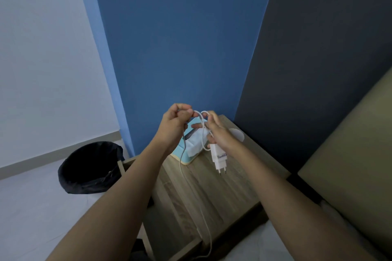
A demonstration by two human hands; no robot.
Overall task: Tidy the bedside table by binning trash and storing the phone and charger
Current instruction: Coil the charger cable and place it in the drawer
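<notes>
Above the wooden bedside table both my hands hold a white charger. My right hand grips the top of the plug block, whose two pins point down, and pinches a small loop of its white cable. My left hand is closed on the cable a little to the left. From there the cable hangs down across the tabletop and trails past the table's front edge. No phone is visible.
A light-blue tissue box with a white tissue sticking out sits behind my hands. A round white object lies at the table's back right. A black-lined bin stands on the floor to the left. A bed borders the right.
</notes>
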